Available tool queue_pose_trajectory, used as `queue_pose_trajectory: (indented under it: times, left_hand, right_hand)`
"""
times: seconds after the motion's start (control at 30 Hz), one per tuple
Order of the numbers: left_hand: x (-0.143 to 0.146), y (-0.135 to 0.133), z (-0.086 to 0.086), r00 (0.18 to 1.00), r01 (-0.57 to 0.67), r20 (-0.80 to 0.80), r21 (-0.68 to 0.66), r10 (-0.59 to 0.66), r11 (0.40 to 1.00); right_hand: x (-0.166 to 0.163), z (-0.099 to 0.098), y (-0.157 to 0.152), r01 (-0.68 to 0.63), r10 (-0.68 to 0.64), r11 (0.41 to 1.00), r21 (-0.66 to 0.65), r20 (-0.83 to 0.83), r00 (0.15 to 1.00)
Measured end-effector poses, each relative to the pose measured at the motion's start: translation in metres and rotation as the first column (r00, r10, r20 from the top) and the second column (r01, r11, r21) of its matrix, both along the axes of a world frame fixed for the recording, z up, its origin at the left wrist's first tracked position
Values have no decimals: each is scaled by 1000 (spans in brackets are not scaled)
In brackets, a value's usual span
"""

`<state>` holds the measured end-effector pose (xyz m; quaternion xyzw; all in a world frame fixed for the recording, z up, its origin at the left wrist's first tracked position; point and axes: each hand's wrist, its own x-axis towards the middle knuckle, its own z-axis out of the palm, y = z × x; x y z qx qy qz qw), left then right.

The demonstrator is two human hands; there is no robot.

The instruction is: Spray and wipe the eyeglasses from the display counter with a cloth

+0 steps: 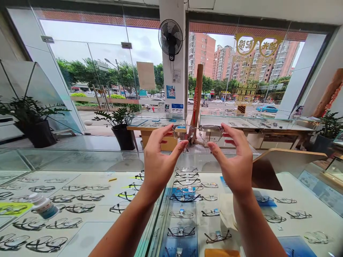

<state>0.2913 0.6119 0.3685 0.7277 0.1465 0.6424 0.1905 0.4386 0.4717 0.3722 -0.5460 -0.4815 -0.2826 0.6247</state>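
Between the pinching fingertips of left hand (159, 160) and right hand (237, 167), a pair of glasses (201, 131) is already raised, not yet set down; more spectacles (181, 232) lie below the fingers.

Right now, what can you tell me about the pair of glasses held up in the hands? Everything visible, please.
The glasses have two clear, rounded lenses in thin, greyish rims that look darker along the top, perhaps metal. They are held up roughly level above the display case, the background showing through the lenses. The left hand holds the left side, the right hand the right. How the temples are set is hard to tell.
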Motion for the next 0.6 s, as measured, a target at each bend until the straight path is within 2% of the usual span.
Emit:
queue_pose_trajectory:
  times: [0.6]
  left_hand:
    - [2, -1, 0, 1000, -9, 10, 16, 9, 1000]
  right_hand:
    - [1, 1, -1, -6, 5, 1000, -28, -24, 1000]
